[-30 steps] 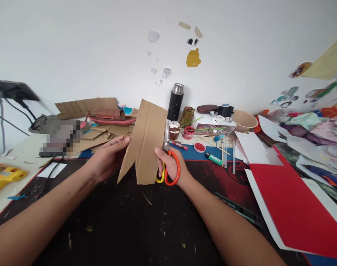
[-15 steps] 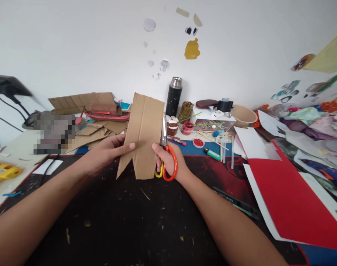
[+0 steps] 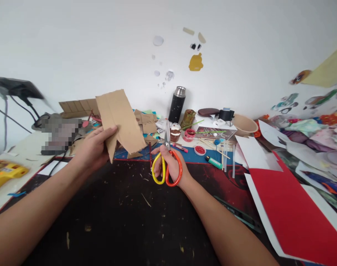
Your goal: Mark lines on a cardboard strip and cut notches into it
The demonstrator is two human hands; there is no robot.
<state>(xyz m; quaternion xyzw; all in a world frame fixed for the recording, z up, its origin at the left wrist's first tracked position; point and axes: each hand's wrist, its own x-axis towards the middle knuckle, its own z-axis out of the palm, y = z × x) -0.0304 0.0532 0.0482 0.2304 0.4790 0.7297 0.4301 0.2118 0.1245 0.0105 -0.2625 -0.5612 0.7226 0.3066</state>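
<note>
Where left hand (image 3: 97, 147) pinches cardboard (image 3: 121, 120), rear fingertips hidden.

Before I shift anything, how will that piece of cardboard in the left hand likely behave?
The cardboard piece is probably light, since the left hand alone holds it up by one side. It should stay fairly stiff: its free part stands out without visible sag. The narrow pointed strip beside the notch looks likeliest to bend.

Left of centre, the cardboard (image 3: 121, 120) hides some fingers of the left hand (image 3: 97, 147). Far left, coarse pixels mask a grey thing (image 3: 63, 135); the frame's edges cut off a yellow tool (image 3: 11, 171) and, lower right, red paper (image 3: 292, 207).
</note>
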